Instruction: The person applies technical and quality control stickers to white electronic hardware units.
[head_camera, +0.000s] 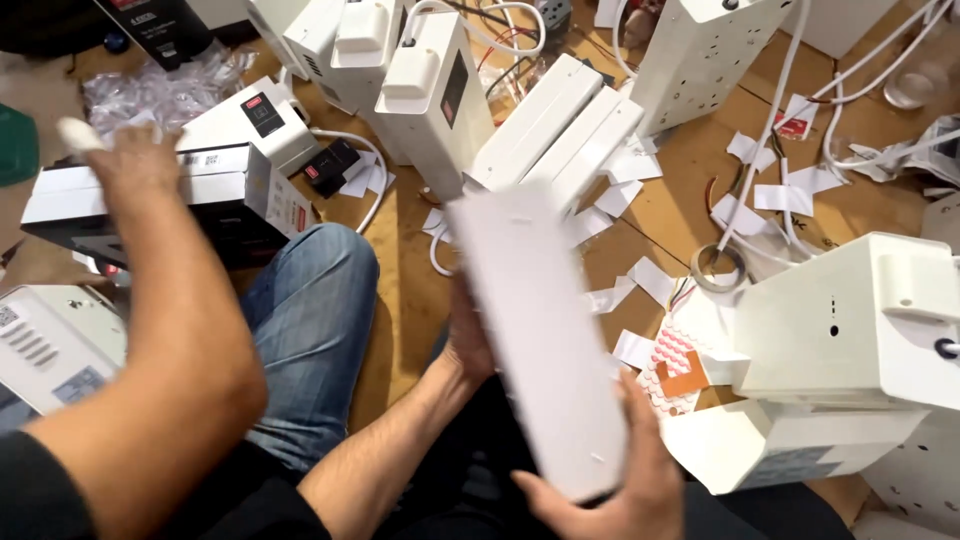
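My right hand (610, 495) clamps the near end of the long white cover panel (540, 330), and my left hand (468, 340) grips its edge. The panel is loose, not fitted to anything. Beyond it, the white units (430, 90) look assembled. Another person's arm (170, 330) rests on a box (230, 200).
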